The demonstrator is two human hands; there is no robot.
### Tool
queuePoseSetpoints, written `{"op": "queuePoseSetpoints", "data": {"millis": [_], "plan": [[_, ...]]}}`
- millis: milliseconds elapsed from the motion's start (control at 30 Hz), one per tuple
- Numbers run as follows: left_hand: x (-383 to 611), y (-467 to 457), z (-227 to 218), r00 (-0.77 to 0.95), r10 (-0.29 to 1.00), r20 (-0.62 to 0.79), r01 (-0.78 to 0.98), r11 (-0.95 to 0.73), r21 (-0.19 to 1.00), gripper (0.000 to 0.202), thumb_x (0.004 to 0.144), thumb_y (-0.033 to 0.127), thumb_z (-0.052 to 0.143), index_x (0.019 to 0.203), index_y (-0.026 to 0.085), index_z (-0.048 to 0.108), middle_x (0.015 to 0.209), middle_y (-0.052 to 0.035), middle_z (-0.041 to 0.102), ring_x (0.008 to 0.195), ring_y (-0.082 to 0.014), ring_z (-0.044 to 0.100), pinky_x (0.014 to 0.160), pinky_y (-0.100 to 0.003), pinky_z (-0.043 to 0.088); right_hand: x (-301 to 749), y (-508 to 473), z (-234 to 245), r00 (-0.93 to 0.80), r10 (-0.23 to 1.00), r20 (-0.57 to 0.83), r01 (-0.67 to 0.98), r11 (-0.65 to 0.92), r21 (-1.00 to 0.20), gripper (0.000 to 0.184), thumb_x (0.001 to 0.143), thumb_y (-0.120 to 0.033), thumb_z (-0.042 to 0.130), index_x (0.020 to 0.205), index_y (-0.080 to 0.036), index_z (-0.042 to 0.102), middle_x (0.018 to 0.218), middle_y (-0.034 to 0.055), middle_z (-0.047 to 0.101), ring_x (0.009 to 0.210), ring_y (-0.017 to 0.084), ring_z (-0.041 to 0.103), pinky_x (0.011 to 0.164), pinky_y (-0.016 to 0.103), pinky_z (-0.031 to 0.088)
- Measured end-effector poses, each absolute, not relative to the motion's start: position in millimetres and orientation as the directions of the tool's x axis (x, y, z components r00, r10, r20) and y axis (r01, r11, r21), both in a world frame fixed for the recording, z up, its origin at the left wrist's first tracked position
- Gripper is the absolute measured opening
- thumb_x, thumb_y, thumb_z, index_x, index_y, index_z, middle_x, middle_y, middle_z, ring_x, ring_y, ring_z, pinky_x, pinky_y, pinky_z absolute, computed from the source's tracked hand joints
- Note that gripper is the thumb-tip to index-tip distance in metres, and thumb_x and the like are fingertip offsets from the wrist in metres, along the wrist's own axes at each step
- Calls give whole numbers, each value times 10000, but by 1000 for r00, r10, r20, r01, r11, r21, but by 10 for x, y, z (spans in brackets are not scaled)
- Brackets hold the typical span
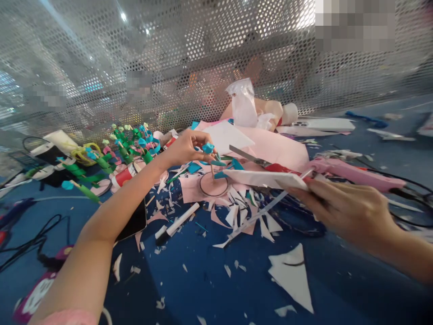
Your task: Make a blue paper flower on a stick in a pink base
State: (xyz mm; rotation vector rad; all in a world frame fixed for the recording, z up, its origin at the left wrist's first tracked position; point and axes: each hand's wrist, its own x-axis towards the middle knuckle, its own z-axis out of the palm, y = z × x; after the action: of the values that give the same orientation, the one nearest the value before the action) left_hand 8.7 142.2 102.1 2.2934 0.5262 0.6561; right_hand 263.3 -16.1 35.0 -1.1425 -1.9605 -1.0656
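Note:
My left hand (191, 146) reaches over the litter of scraps, its fingers pinched at a small blue paper flower (208, 148). Below it a thin wooden stick (212, 171) rises over a pink piece with a black circle outline (214, 192); whether stick and flower are joined is hard to see. In my right hand (345, 210) is a flat white foam board piece (264, 178), gripped by its right end and pointing left. Blue paper bits (237, 166) lie close to its tip. Just behind the board are a metal blade (248, 155) and a red handle (280, 168).
A pink glue gun (358, 174) lies beyond my right hand. Green and blue paper flowers (126, 151) stand at the left, near a red and white cup (125, 176). A marker (182, 220), a phone (135, 221) and white scraps (294, 275) lie on the blue surface. Perforated metal mesh (203, 58) rises behind.

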Motion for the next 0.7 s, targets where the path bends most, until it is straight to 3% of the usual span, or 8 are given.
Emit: {"op": "queuePoseSetpoints", "data": {"millis": [67, 200, 300, 367, 433, 500, 567, 700], "plan": [[93, 1413, 1018, 794, 527, 303, 175, -676, 716, 342, 550, 368, 802, 649, 120, 588, 718, -26, 670, 677, -104, 626, 645, -241, 503, 2606, -168, 373, -452, 285, 846, 889, 219, 401, 519, 923, -298, 499, 436, -163, 382, 328, -59, 347, 297, 26, 360, 342, 185, 231], [97, 1403, 1017, 794, 523, 309, 170, -680, 713, 357, 550, 375, 802, 628, 120, 564, 698, -22, 660, 660, -97, 620, 633, -237, 506, 2573, -218, 400, -385, 241, 891, 917, 206, 340, 520, 907, -274, 530, 418, -159, 395, 313, -65, 345, 293, 9, 317, 333, 159, 218], [96, 1404, 1015, 793, 523, 311, 175, -685, 707, 363, 552, 389, 799, 630, 122, 565, 703, -24, 660, 668, -100, 619, 635, -241, 513, 2586, -268, 403, -354, 233, 906, 917, 277, 287, 381, 898, -218, 536, 523, -168, 488, 336, -75, 369, 308, 20, 330, 332, 171, 225], [94, 1407, 1013, 794, 525, 307, 178, -683, 709, 361, 554, 389, 798, 641, 122, 572, 718, -32, 664, 677, -106, 620, 636, -248, 516, 2619, -294, 417, -361, 235, 902, 893, 364, 263, 295, 883, -153, 530, 592, -184, 497, 393, -62, 446, 352, 44, 410, 369, 179, 297], [93, 1412, 1010, 796, 525, 303, 176, -678, 713, 355, 555, 378, 800, 648, 118, 576, 723, -41, 664, 687, -114, 623, 641, -256, 518, 2659, -309, 443, -481, 263, 836, 802, 517, 299, 297, 896, -143, 486, 606, -206, 464, 452, -43, 501, 412, 69, 471, 439, 193, 377], [92, 1417, 1007, 797, 524, 300, 176, -676, 715, 347, 561, 364, 799, 648, 117, 571, 722, -46, 661, 701, -120, 629, 652, -260, 520, 2680, -319, 465, -649, 273, 710, 656, 673, 342, 305, 916, -158, 440, 617, -218, 446, 479, -36, 507, 449, 85, 477, 486, 212, 406], [90, 1422, 1003, 797, 523, 303, 178, -681, 710, 345, 570, 368, 793, 641, 121, 562, 720, -44, 661, 710, -121, 633, 656, -256, 521, 2663, -342, 456, -703, 286, 652, 601, 728, 329, 314, 923, -187, 432, 611, -222, 425, 471, -38, 469, 443, 95, 442, 474, 227, 384], [90, 1426, 997, 796, 518, 313, 179, -696, 695, 355, 571, 394, 787, 644, 125, 566, 738, -45, 674, 697, -112, 630, 636, -240, 512, 2507, -497, 290, -471, 453, 757, 813, 555, 173, 394, 912, -404, 456, 569, -220, 396, 490, -21, 432, 451, 109, 431, 463, 253, 351]]}}
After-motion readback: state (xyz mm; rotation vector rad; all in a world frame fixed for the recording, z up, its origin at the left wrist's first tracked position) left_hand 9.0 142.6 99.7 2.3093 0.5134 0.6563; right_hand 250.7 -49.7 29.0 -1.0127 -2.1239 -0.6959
